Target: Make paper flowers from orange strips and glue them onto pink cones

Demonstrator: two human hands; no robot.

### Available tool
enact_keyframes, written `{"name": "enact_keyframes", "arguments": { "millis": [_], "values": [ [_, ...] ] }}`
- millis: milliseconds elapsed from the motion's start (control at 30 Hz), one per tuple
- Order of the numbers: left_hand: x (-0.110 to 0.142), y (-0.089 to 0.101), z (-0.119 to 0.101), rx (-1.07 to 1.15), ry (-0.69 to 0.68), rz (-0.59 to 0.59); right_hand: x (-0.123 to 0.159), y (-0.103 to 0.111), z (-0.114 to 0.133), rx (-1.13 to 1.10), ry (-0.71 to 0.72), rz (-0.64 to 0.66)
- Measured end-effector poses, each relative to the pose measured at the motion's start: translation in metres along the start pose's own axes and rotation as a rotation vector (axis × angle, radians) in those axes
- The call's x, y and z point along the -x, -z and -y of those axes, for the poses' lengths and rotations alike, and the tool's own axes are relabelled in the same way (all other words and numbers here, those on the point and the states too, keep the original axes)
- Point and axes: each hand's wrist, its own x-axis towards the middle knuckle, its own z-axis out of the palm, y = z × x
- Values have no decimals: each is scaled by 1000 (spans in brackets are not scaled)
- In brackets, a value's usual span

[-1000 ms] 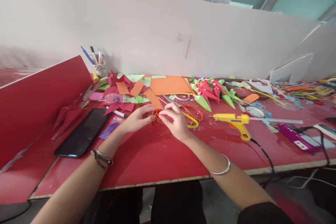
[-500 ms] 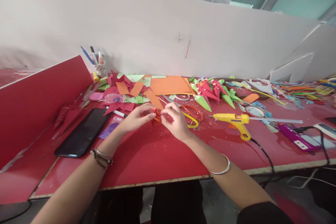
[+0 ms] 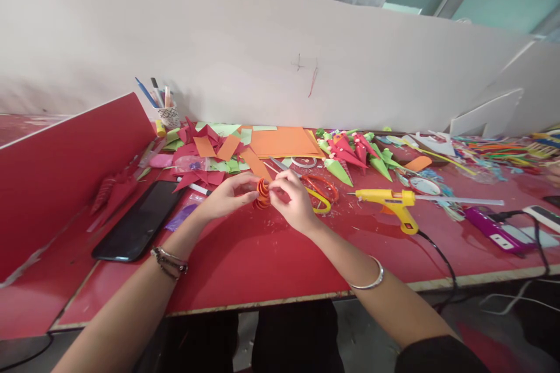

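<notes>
A curled orange paper strip (image 3: 262, 191), wound in loops, is between my two hands above the red table (image 3: 245, 268). My left hand (image 3: 230, 197) pinches it from the left with thumb and fingers. From the right, my right hand (image 3: 291, 201) grips its other side with bent fingers; the fingertips partly hide the coil. Just behind my right hand lie scissors with an orange handle (image 3: 324, 183) and a yellow handle (image 3: 321, 201). Flat orange paper (image 3: 284, 143) lies beyond the hands.
At left are a black phone (image 3: 137, 221), a pen cup (image 3: 167, 112) and a red upright board (image 3: 65, 169). Red and green paper cones (image 3: 345, 154) lie behind at right. A yellow glue gun (image 3: 394, 201) with a cord and a purple power strip (image 3: 499, 230) sit to the right.
The orange coil looks slightly shifted and more of its loops show. Both hands keep nearly the same place and grip.
</notes>
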Motion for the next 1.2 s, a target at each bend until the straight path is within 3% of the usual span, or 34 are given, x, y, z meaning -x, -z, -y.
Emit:
{"name": "enact_keyframes", "arguments": {
  "millis": [467, 733, 1000, 1200],
  "values": [
    [0, 3, 3, -142, -24, -13, 0, 0, 2, 43, 28, 18],
    [0, 2, 1, -55, -22, -23, 0, 1, 0, 6, 7, 13],
    [0, 3, 2, -150, -38, -56, -1, 1, 2, 36, 19, 14],
    [1, 3, 3, -52, -38, -8, -1, 2, 0, -5, -11, -3]
  ]
}}
